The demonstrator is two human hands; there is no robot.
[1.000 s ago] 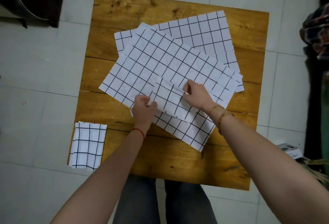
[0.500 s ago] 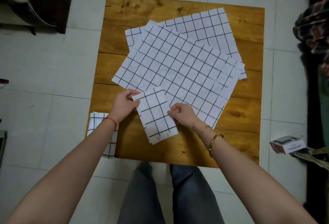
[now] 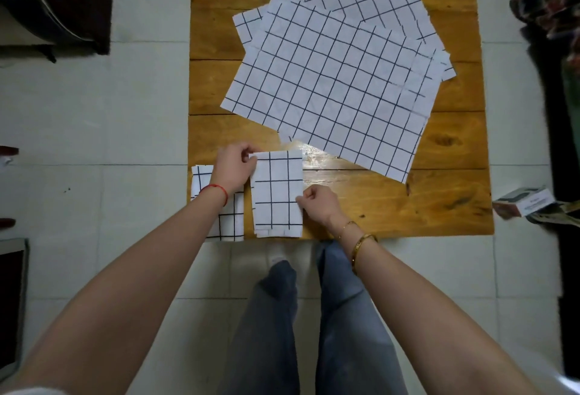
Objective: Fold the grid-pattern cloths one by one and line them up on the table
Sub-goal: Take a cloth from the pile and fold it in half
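Wooden table (image 3: 408, 206), my view: folded cloth (image 3: 277, 193) at near edge, left hand (image 3: 235, 165) pinching its far corner, right hand (image 3: 317, 203) pinching its right edge; second folded cloth (image 3: 230, 219) just left; unfolded cloths (image 3: 329, 90) stacked beyond.

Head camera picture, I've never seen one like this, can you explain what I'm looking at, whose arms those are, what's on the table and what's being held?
There is no machine here. The camera sits on a person's head and looks down, so the two bare arms and the jeans legs are the wearer's own. Below is a wooden table on a tiled floor. A pile of unfolded grid-pattern cloths lies spread across its far part. At the near edge, the left hand pinches the far left corner of a folded cloth, and the right hand pinches its right edge. Just to its left lies an earlier folded cloth, partly hidden under the left wrist. A small box sits on the floor to the right.
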